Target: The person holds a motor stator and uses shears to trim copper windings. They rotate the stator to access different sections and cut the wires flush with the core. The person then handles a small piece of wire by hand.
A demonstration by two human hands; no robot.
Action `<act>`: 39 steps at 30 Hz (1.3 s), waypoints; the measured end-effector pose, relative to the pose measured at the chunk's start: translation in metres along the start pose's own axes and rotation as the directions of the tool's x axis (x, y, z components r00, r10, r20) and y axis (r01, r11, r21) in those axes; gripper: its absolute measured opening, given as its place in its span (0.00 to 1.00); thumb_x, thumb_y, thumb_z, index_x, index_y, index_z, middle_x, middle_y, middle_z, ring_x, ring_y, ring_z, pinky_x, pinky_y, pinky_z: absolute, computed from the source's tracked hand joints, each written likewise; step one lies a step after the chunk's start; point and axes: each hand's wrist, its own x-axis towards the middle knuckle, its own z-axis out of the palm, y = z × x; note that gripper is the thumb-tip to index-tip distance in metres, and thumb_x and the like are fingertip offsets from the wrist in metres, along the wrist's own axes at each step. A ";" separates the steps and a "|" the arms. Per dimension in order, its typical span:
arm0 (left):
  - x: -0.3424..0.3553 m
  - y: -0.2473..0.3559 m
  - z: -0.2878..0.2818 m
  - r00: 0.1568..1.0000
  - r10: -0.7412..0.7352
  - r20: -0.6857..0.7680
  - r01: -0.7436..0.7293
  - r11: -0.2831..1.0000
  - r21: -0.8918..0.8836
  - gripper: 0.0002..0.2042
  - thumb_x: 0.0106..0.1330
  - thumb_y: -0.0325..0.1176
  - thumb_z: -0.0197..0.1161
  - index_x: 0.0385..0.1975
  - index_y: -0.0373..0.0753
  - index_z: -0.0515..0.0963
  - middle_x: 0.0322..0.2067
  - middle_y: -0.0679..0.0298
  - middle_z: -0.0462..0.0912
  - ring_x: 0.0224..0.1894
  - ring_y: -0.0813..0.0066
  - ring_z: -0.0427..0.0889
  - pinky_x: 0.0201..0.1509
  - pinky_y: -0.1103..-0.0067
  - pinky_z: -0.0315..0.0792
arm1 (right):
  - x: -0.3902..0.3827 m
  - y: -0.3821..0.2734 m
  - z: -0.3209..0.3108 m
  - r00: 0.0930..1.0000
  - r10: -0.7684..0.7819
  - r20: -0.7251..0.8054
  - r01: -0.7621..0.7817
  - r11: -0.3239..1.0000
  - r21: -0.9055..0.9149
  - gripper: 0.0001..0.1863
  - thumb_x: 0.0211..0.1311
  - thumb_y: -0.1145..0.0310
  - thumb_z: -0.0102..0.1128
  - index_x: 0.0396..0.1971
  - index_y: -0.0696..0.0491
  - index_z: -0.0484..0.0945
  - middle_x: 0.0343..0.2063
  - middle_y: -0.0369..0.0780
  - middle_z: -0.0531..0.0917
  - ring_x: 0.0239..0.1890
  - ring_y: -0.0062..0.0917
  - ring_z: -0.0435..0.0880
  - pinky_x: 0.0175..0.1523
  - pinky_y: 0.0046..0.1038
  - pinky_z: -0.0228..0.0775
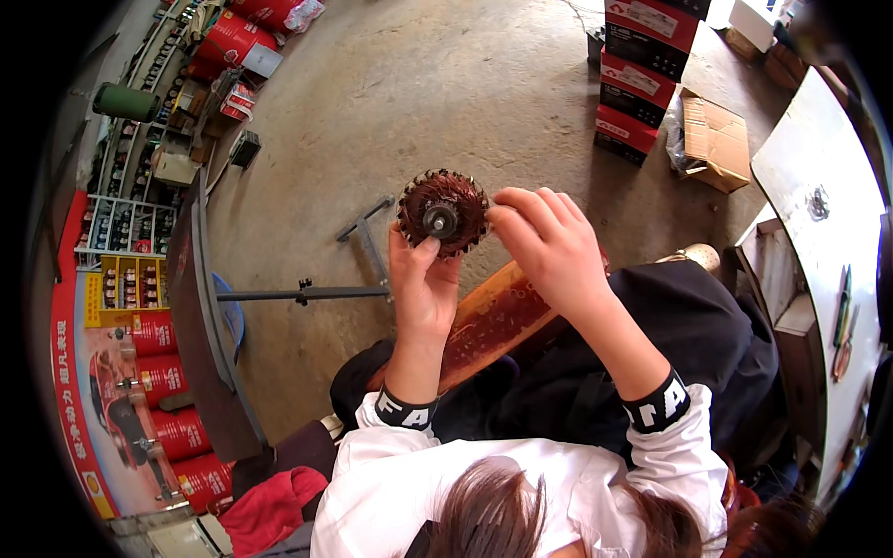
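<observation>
I hold up a round toothed metal part [443,192] with reddish copper windings and a dark hub with a small shaft at its centre. My left hand [423,288] grips it from below, thumb on the face under the hub, other fingers partly hidden behind it. At its right rim, the thumb and index finger of my right hand [544,242] are pinched; whether something small is between them is too small to tell. Beneath both forearms lies a worn reddish-brown wooden piece [488,335] with yellow edges, across dark cloth over my legs.
A dark board [214,391] with metal stand [335,293] is at left, before shelves of bottles [126,223] and red drums. Stacked red-black boxes [633,102] and a cardboard box [712,139] stand ahead right. A white worktop [819,149] with hand tools [842,325] runs along the right.
</observation>
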 end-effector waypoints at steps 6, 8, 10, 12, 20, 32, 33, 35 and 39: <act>0.000 0.003 -0.004 0.998 -0.060 -0.001 0.060 0.997 -0.041 0.23 0.62 0.30 0.60 0.58 0.42 0.68 0.56 0.61 0.76 0.57 0.68 0.77 0.60 0.71 0.77 | -0.011 0.022 0.001 0.995 0.020 0.093 -0.018 1.000 -0.023 0.07 0.44 0.72 0.59 0.24 0.51 0.70 0.27 0.34 0.72 0.33 0.27 0.74 0.41 0.28 0.68; 0.000 0.002 -0.006 0.998 -0.059 0.029 0.060 0.998 -0.033 0.23 0.62 0.30 0.60 0.59 0.41 0.68 0.56 0.60 0.76 0.57 0.67 0.77 0.61 0.71 0.76 | -0.003 0.020 -0.004 0.987 0.048 0.152 -0.039 0.997 -0.062 0.06 0.48 0.71 0.62 0.25 0.50 0.72 0.28 0.34 0.73 0.34 0.27 0.74 0.42 0.28 0.67; 0.000 -0.001 -0.004 0.997 -0.053 0.055 0.054 0.998 -0.018 0.24 0.62 0.30 0.60 0.59 0.40 0.67 0.56 0.60 0.75 0.57 0.67 0.77 0.61 0.71 0.76 | 0.006 0.018 -0.010 0.979 0.036 0.200 -0.018 0.996 -0.092 0.06 0.50 0.70 0.62 0.25 0.50 0.74 0.28 0.34 0.74 0.35 0.27 0.74 0.42 0.28 0.67; 0.000 0.000 0.000 0.997 -0.070 0.021 0.071 0.996 -0.048 0.23 0.61 0.28 0.61 0.57 0.42 0.68 0.53 0.62 0.76 0.54 0.70 0.79 0.56 0.74 0.78 | 0.011 0.017 -0.013 0.971 -0.017 0.240 0.045 0.993 -0.112 0.05 0.50 0.70 0.62 0.24 0.50 0.74 0.28 0.34 0.73 0.36 0.27 0.73 0.42 0.28 0.66; -0.001 0.000 -0.007 0.999 -0.037 0.038 0.039 0.997 -0.064 0.24 0.62 0.30 0.60 0.60 0.41 0.68 0.56 0.61 0.75 0.57 0.67 0.77 0.60 0.71 0.76 | 0.002 0.013 -0.015 0.910 0.096 0.403 -0.249 0.904 0.348 0.04 0.56 0.69 0.64 0.27 0.53 0.81 0.26 0.39 0.79 0.35 0.36 0.78 0.41 0.35 0.72; -0.001 0.001 -0.003 0.997 -0.059 0.053 0.064 0.994 -0.089 0.21 0.60 0.24 0.61 0.54 0.44 0.68 0.51 0.63 0.77 0.52 0.69 0.80 0.52 0.74 0.80 | 0.013 0.022 -0.018 0.801 0.599 -0.010 -0.542 0.733 0.411 0.04 0.62 0.76 0.60 0.35 0.58 0.81 0.27 0.44 0.84 0.24 0.30 0.81 0.33 0.25 0.72; -0.002 0.001 -0.003 0.998 -0.053 0.046 0.056 0.995 -0.079 0.21 0.60 0.24 0.61 0.54 0.44 0.68 0.51 0.63 0.77 0.52 0.70 0.80 0.52 0.74 0.80 | 0.017 0.019 -0.024 0.782 0.622 -0.038 -0.522 0.688 0.505 0.04 0.64 0.77 0.58 0.35 0.59 0.81 0.24 0.41 0.81 0.21 0.18 0.75 0.30 0.20 0.68; -0.002 0.000 0.000 0.999 -0.044 0.024 0.045 0.996 -0.079 0.21 0.60 0.24 0.60 0.54 0.44 0.68 0.51 0.63 0.76 0.52 0.70 0.80 0.52 0.74 0.80 | 0.018 0.019 -0.034 0.784 0.616 -0.082 -0.480 0.684 0.549 0.04 0.67 0.76 0.57 0.36 0.59 0.80 0.22 0.35 0.79 0.23 0.12 0.71 0.30 0.17 0.66; -0.001 0.001 -0.005 0.999 -0.030 -0.035 0.027 0.996 -0.079 0.22 0.62 0.26 0.60 0.57 0.43 0.68 0.54 0.62 0.76 0.53 0.69 0.80 0.51 0.75 0.82 | 0.007 0.022 -0.045 0.720 0.689 -0.087 -0.502 0.603 0.619 0.05 0.68 0.75 0.56 0.37 0.59 0.80 0.23 0.31 0.78 0.24 0.11 0.71 0.31 0.16 0.65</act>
